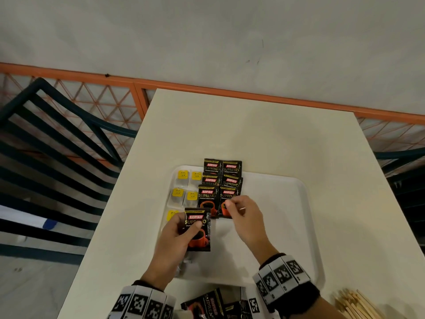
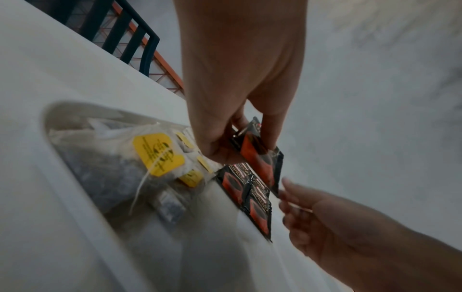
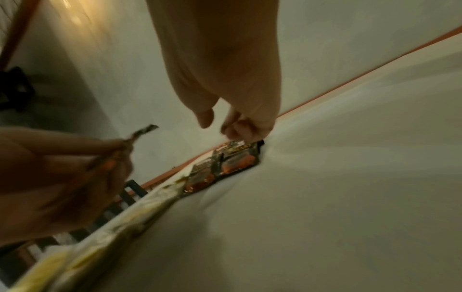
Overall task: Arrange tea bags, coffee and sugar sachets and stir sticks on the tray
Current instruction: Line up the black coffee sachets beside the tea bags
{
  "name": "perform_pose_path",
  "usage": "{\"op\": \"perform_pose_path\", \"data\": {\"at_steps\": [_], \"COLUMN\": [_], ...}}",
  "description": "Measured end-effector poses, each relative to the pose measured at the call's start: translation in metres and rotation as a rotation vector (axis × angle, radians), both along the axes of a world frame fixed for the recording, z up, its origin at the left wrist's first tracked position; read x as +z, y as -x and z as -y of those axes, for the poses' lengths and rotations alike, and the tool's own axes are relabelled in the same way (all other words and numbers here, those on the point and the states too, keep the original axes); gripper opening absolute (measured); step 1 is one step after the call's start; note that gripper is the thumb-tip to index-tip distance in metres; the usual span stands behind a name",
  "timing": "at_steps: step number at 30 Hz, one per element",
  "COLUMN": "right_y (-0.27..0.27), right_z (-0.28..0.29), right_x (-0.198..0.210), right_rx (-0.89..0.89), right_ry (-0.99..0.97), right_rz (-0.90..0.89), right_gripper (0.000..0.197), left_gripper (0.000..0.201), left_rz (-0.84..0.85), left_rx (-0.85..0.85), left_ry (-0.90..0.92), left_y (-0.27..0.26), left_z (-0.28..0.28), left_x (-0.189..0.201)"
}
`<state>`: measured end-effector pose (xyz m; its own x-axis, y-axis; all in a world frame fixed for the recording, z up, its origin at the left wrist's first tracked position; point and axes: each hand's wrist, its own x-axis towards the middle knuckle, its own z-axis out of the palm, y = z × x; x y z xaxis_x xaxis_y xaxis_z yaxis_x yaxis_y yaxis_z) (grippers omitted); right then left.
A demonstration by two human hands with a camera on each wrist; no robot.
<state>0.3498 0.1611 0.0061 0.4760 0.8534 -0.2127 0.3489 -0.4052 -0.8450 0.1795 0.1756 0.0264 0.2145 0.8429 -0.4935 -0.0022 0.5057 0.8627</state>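
A white tray (image 1: pixel 299 187) lies on the cream table (image 1: pixel 253 130). Tea bags with yellow tags (image 1: pixel 182 177) (image 2: pixel 157 154) fill its left side. Beside them, black coffee sachets (image 1: pixel 231 168) (image 2: pixel 257 209) (image 3: pixel 237 160) lie in two overlapping columns. My left hand (image 1: pixel 187 226) (image 2: pixel 225 150) pinches one more coffee sachet (image 1: pixel 200 236) (image 2: pixel 260 158) above the tray's near left part. My right hand (image 1: pixel 230 203) (image 3: pixel 220 124) hovers over the nearest sachet of the right column, fingers loosely curled, thumb apart, holding nothing.
A bundle of wooden stir sticks (image 1: pixel 354 305) lies at the near right table corner. More coffee sachets (image 1: pixel 207 305) sit at the near edge between my wrists. A dark slatted chair (image 1: pixel 57 134) stands left of the table, with an orange railing (image 1: pixel 230 88) behind.
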Motion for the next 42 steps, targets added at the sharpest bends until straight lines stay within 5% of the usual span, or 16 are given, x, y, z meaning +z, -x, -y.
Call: {"op": "perform_pose_path", "data": {"at_steps": [3,10,18,24,32,42], "right_y": [0.015,0.021,0.014,0.017,0.028,0.025], "right_z": [0.01,0.017,0.002,-0.012,-0.008,0.089], "right_x": [0.016,0.016,0.005,-0.007,-0.009,0.039], "right_rx": [0.286,0.416,0.159,0.001,-0.086,0.343], "right_ry": [0.064,0.126,0.123,0.127,0.075,0.218], "right_rz": [-0.174,-0.289,-0.261,-0.186,0.005,0.147], "right_gripper": [0.013,0.011,0.011,0.016,0.015,0.004], "left_gripper": [0.014,0.012,0.023,0.015,0.043,0.02], "left_rz": [-0.025,-0.064,-0.365,-0.535,-0.734,-0.548], "left_rx": [0.008,0.009,-0.162,-0.681,-0.898,-0.922], "left_ry": [-0.039,-0.072,-0.375,-0.621,-0.614,-0.405], "left_y": [0.0,0.008,0.038,0.065,0.06,0.076], "left_z": [0.0,0.003,0.031,0.071,0.088,0.073], "left_x": [-0.001,-0.003,-0.009,-0.03,-0.033,-0.027]}}
